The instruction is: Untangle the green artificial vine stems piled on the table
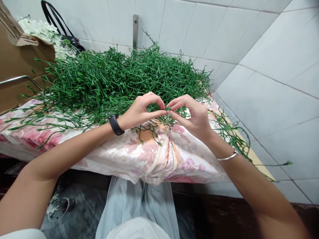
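Observation:
A big heap of thin green artificial stems (117, 76) lies on a table covered with a pink floral cloth (149, 156). My left hand (141, 111) and my right hand (191, 114) meet at the heap's near edge, fingertips touching. Both pinch the same thin green stem (166, 112) between thumb and fingers. A black band sits on my left wrist, a silver bangle on my right. Loose stems trail over the cloth's front edge and under my right forearm.
White tiled walls close in behind and to the right. A brown cardboard box (17, 56) with white flowers (42, 31) and a black bag (67, 38) stand at the back left. A clear cup (58, 207) lies on the dark floor below.

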{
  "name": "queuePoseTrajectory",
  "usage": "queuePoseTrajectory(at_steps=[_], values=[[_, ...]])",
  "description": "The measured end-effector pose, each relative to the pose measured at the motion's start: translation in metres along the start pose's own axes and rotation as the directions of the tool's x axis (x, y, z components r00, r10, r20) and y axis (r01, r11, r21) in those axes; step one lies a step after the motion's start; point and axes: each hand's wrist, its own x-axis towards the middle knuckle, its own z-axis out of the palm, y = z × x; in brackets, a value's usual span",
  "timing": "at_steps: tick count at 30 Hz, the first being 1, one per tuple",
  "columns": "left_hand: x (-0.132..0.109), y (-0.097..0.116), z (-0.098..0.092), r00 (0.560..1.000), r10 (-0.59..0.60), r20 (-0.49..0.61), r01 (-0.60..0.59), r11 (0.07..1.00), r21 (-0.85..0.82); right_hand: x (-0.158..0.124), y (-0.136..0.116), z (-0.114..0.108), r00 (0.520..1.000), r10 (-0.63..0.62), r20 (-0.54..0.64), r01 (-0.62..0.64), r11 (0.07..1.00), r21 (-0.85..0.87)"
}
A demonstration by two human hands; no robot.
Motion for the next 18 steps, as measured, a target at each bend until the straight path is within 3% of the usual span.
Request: queuePoseTrajectory(at_steps=[12,18], values=[[0.0002,-0.0009,0.0009,0.966,-0.166,0.199,0.225,0.918,-0.326,-0.0017,-0.0004,0.0017,0.991,0.112,0.079,-0.119,0.99,0.079],[0.0,0.0014,0.0016,0.963,-0.185,0.197,0.226,0.952,-0.207,-0.0026,-0.0022,0.0035,0.968,0.205,0.147,-0.219,0.972,0.089]])
